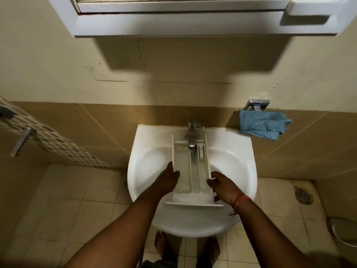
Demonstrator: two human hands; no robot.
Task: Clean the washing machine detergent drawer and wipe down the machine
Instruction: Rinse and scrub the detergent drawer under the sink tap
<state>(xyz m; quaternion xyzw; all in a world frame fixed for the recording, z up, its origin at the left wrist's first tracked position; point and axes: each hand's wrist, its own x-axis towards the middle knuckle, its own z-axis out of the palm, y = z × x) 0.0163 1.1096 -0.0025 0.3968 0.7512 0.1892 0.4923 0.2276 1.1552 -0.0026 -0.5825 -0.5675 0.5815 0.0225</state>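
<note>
I see the white detergent drawer (193, 171) lying lengthwise across the white washbasin (146, 157), its far end under the chrome tap (192, 136) and its front panel toward me over the near rim. My left hand (168, 180) grips the drawer's left wall, thumb hooked over the edge and fingers down the outside. My right hand (222, 185) clasps the right wall near the front, fingers curled around it; a red thread (240, 203) circles that wrist. The drawer's compartments look wet or cloudy, though I cannot tell whether water is running from the spout. On the ledge to the right of the basin a blue cloth (260, 125) lies crumpled, just below a chrome wall fitting (257, 105). Above hangs a white mirror cabinet (173, 24). At the right on the tiled floor sit a round floor drain (303, 195) and part of a metal bowl (343, 232).
</note>
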